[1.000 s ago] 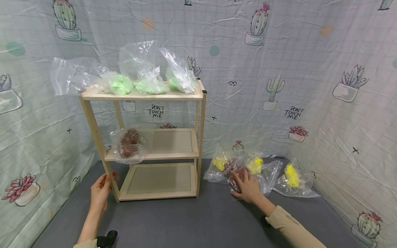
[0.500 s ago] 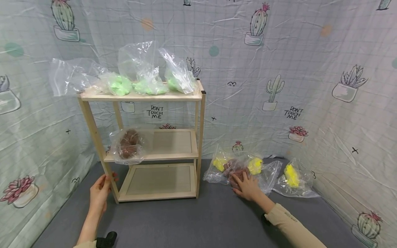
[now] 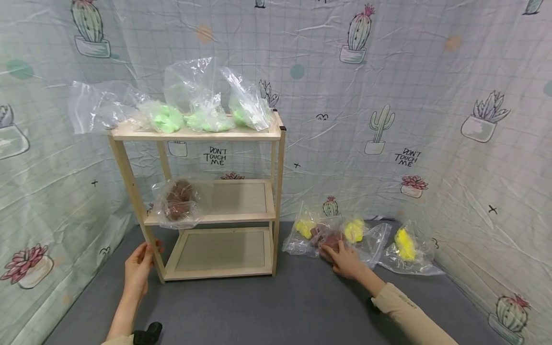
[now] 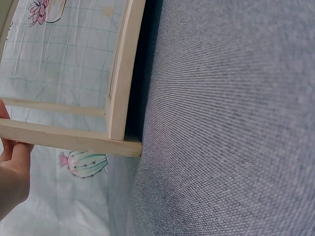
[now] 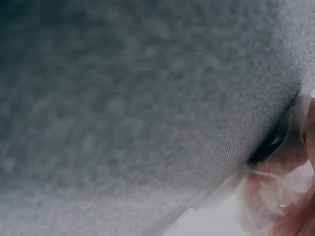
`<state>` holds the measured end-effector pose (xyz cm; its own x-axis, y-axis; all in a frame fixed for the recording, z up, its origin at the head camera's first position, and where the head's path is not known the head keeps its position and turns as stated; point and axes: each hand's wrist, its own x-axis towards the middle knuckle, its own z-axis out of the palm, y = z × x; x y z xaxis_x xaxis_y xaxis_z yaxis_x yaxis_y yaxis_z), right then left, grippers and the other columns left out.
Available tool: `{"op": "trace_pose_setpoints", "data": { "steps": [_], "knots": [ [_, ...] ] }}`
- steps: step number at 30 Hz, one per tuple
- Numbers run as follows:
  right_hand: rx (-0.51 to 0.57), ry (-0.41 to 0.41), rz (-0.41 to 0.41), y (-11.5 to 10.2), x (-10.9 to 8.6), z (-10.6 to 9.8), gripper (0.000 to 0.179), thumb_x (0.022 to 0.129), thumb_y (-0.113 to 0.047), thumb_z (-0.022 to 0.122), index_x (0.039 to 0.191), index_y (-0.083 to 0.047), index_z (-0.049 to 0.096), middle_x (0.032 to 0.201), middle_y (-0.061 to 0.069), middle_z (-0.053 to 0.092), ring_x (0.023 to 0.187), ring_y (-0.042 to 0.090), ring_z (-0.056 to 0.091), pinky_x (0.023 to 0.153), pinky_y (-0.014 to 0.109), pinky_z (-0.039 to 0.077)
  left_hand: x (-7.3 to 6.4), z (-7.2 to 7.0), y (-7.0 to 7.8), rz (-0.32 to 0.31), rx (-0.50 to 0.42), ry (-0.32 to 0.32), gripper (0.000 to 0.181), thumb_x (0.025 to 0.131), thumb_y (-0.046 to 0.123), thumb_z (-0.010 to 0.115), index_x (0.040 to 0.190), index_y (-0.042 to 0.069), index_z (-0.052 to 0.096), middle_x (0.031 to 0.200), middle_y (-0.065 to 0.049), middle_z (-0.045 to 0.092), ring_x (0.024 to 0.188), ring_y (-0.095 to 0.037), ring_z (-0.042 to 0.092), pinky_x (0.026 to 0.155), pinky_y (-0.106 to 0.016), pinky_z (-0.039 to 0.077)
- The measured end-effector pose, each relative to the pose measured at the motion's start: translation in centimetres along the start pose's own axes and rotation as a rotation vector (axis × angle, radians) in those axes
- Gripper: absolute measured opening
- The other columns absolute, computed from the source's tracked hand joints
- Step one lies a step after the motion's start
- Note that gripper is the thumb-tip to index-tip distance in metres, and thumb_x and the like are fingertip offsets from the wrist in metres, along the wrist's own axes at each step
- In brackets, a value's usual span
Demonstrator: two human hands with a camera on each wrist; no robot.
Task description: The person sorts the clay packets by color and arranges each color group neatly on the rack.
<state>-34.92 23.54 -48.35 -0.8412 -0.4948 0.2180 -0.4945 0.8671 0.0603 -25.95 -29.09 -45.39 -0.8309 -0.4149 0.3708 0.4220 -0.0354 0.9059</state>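
Observation:
In the head view my left hand (image 3: 139,268) grips the front left post of a three-tier wooden shelf rack (image 3: 220,276), low down near its bottom tier. The left wrist view shows the fingers (image 4: 19,157) curled round that post (image 4: 59,137). At the right, my right hand (image 3: 348,261) pinches a clear plastic bag with a brown lump (image 3: 332,240) inside, low over the table. Crumpled plastic lies against the fingers in the right wrist view, where the bag (image 5: 268,196) is partly out of frame. Another bagged brown lump (image 3: 180,201) sits on the middle tier, at its left.
Three clear bags with light green lumps (image 3: 167,119) lie along the top tier. Bags with yellow lumps (image 3: 354,231) lie around the right hand, another yellow one (image 3: 405,244) farther right. A cactus-print cloth (image 3: 336,120) encloses the grey table (image 3: 241,311).
My right hand's fingers have drawn in from a spread pose over the brown lump to a closer pinch at its front. The left hand stays on the post.

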Motion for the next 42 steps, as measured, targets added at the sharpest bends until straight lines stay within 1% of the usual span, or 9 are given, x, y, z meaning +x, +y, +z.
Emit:
{"op": "trace_pose_setpoints", "data": {
  "steps": [4,10,14,17,23,27,30,34,42],
  "knots": [
    [-0.089,0.063,-0.033,0.2,-0.5,-0.2,0.051,0.077,-0.018,0.060,0.126,-0.020,0.047,0.101,0.021,0.043,0.059,0.025,0.044,0.054,0.041,0.036,0.0,0.1,0.0,-0.004,0.007,0.001,0.021,0.091,0.018,0.046,0.105,0.011,0.060,0.088,0.017,0.066,0.078,0.003,0.062,0.067,-0.011,0.046],
    [-0.248,0.237,-0.101,0.3,-1.3,-0.5,0.042,0.081,-0.024,0.063,0.121,-0.025,0.052,0.099,0.019,0.047,0.055,0.023,0.040,0.052,0.038,0.035,0.0,0.0,0.0,0.006,-0.009,0.002,0.022,0.092,0.016,0.046,0.106,0.008,0.061,0.088,0.016,0.066,0.078,0.003,0.063,0.067,-0.012,0.046],
    [-0.361,0.304,-0.142,0.2,-1.6,-0.6,0.044,0.078,-0.025,0.066,0.120,-0.027,0.053,0.102,0.020,0.049,0.053,0.019,0.036,0.051,0.035,0.034,0.0,-0.1,0.0,0.011,-0.005,-0.001,0.024,0.092,0.016,0.046,0.107,0.005,0.059,0.088,0.016,0.066,0.078,0.002,0.063,0.066,-0.012,0.046],
    [-0.411,0.337,-0.174,0.2,-1.8,-0.6,0.051,0.072,-0.025,0.069,0.120,-0.025,0.052,0.103,0.021,0.050,0.058,0.022,0.042,0.051,0.035,0.033,0.0,-0.1,0.0,0.007,0.005,0.002,0.024,0.091,0.017,0.046,0.107,0.005,0.059,0.088,0.016,0.066,0.078,0.003,0.063,0.066,-0.012,0.046],
    [-0.397,0.435,-0.240,0.5,-2.0,-0.7,0.041,0.075,-0.024,0.066,0.113,-0.019,0.053,0.096,0.018,0.049,0.071,0.033,0.050,0.055,0.041,0.040,0.0,0.0,0.0,-0.008,0.010,0.005,0.021,0.091,0.018,0.046,0.105,0.011,0.061,0.087,0.017,0.066,0.077,0.003,0.063,0.065,-0.012,0.046],
    [-0.314,0.500,-0.265,0.4,-2.2,-1.1,0.022,0.091,-0.028,0.043,0.104,-0.014,0.052,0.089,0.014,0.046,0.067,0.030,0.047,0.054,0.038,0.038,0.0,-0.1,0.0,-0.006,0.016,0.003,0.021,0.091,0.019,0.047,0.104,0.012,0.061,0.088,0.017,0.066,0.078,0.003,0.063,0.065,-0.012,0.046],
    [-0.284,0.586,-0.279,-0.1,-2.3,-1.6,0.033,0.097,-0.030,0.023,0.095,-0.011,0.051,0.082,0.012,0.044,0.059,0.023,0.040,0.050,0.033,0.032,0.0,-0.1,0.0,-0.003,0.017,0.008,0.019,0.091,0.018,0.047,0.103,0.013,0.061,0.087,0.017,0.066,0.077,0.003,0.063,0.065,-0.012,0.046],
    [-0.308,0.692,-0.305,-0.9,-2.5,-2.5,0.044,0.099,-0.032,0.013,0.087,-0.012,0.050,0.075,0.008,0.041,0.054,0.014,0.028,0.050,0.028,0.023,0.0,0.0,0.0,0.004,0.010,0.006,0.019,0.091,0.017,0.046,0.102,0.014,0.061,0.087,0.017,0.066,0.077,0.003,0.063,0.064,-0.012,0.046],
    [-0.309,0.683,-0.321,-1.9,-3.3,-3.5,0.043,0.100,-0.031,0.012,0.089,-0.014,0.051,0.076,0.007,0.039,0.063,0.017,0.031,0.058,0.030,0.021,0.1,0.0,0.0,0.002,0.025,0.018,0.020,0.091,0.018,0.046,0.103,0.013,0.062,0.087,0.017,0.066,0.077,0.003,0.062,0.064,-0.013,0.046]
  ]
}}
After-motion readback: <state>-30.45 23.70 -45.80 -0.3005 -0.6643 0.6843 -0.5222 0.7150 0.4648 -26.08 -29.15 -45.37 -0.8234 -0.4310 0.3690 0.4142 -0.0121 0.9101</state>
